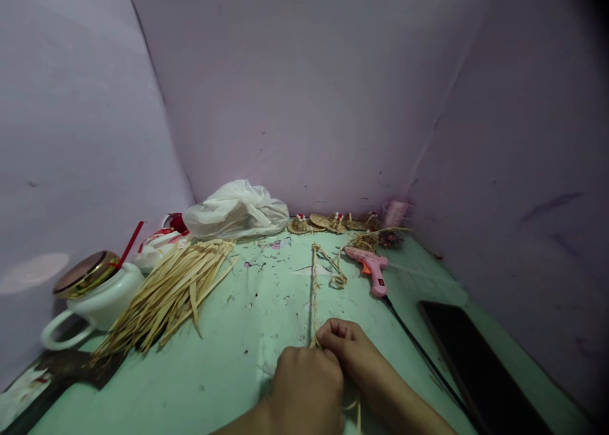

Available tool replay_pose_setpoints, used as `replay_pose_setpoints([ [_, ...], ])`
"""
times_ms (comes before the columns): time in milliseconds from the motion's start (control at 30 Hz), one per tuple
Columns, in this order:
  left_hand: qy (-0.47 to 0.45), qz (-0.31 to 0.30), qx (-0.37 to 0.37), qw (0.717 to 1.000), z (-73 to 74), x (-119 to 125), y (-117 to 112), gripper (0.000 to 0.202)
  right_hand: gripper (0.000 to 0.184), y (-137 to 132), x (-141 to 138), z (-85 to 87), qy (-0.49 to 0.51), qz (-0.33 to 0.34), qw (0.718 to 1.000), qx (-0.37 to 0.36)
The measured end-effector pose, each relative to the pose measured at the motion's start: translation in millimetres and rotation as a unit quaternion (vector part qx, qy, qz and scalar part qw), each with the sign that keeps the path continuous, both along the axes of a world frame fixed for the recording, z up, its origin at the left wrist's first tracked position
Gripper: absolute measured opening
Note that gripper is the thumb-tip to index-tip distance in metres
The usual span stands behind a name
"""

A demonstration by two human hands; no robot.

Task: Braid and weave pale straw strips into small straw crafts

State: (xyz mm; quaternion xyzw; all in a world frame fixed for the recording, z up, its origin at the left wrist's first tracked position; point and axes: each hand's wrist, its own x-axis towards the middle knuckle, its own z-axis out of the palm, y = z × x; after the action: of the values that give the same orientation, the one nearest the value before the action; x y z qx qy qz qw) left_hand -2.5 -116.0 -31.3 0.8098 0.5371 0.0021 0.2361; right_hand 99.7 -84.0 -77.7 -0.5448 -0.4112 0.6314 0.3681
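A thin braided straw cord point(314, 289) runs from the far middle of the green table point(238, 352) toward me. Both my hands meet at its near end. My left hand point(304, 390) is curled into a fist over the cord. My right hand point(349, 352) sits just beyond and to the right, fingers pinched on the same cord. Loose straw ends point(356, 411) trail out beneath my hands toward the front edge.
A bundle of flat straw strips point(171, 292) lies at left beside a white cup with a gold lid point(92, 292). A pink glue gun point(372, 268) with a black cable, small woven straw pieces point(328, 222), a white plastic bag point(238, 210) and a dark phone point(480, 371) surround the work. Purple walls enclose the table.
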Motion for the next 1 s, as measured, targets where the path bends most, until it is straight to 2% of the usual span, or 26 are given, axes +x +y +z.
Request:
replay_pose_setpoints([
  [67, -0.019, 0.029, 0.001, 0.999, 2.8, -5.3, 6.4, 0.021, 0.023, -0.4, 0.5, 0.7, 0.017, 0.011, 1.000, -0.001],
  [167, -0.132, 0.140, 0.000, 0.981, 7.8, -19.2, 27.1, 0.020, 0.023, -0.3, 2.6, 2.8, 0.047, 0.027, 0.999, 0.006],
  [200, -0.187, 0.184, -0.030, 0.965, 8.3, -23.4, 34.8, 0.017, 0.024, -0.1, 3.3, 3.5, 0.053, 0.033, 0.998, 0.011],
  [233, -0.237, 0.219, -0.096, 0.942, 7.8, -26.6, 41.8, 0.017, 0.025, 0.3, 3.8, 4.0, 0.054, 0.037, 0.998, 0.016],
  [300, -0.330, 0.249, -0.256, 0.874, 3.2, -29.6, 51.8, 0.017, 0.028, 1.3, 4.0, 4.1, 0.048, 0.039, 0.998, 0.027],
  [367, -0.390, 0.242, -0.378, 0.804, -5.0, -28.8, 55.8, 0.012, 0.030, 2.6, 3.8, 3.0, 0.042, 0.047, 0.997, 0.047],
  [433, -0.427, 0.238, -0.416, 0.767, -13.8, -26.6, 56.1, 0.009, 0.029, 4.1, 3.7, 1.0, 0.026, 0.063, 0.995, 0.077],
  [500, -0.438, 0.245, -0.419, 0.757, -20.5, -25.3, 55.9, 0.008, 0.028, 5.4, 4.0, -1.2, -0.011, 0.072, 0.992, 0.107],
  [633, -0.426, 0.234, -0.422, 0.766, -27.3, -29.4, 62.1, 0.011, 0.029, 6.9, 4.8, -4.1, -0.021, 0.092, 0.989, 0.117],
  [700, -0.422, 0.224, -0.466, 0.745, -30.4, -34.3, 67.6, 0.017, 0.031, 7.3, 5.2, -3.9, 0.007, 0.098, 0.989, 0.107],
  [833, -0.477, 0.183, -0.542, 0.667, -39.2, -42.5, 74.2, 0.015, 0.034, 8.1, 6.2, -0.5, 0.039, 0.101, 0.989, 0.097],
  [900, -0.495, 0.169, -0.549, 0.652, -42.8, -43.4, 73.9, 0.011, 0.035, 8.5, 6.5, 0.9, 0.044, 0.104, 0.989, 0.094],
  [1000, -0.493, 0.165, -0.550, 0.654, -45.3, -41.2, 71.6, 0.009, 0.036, 8.8, 6.4, 0.2, 0.048, 0.105, 0.989, 0.090],
])
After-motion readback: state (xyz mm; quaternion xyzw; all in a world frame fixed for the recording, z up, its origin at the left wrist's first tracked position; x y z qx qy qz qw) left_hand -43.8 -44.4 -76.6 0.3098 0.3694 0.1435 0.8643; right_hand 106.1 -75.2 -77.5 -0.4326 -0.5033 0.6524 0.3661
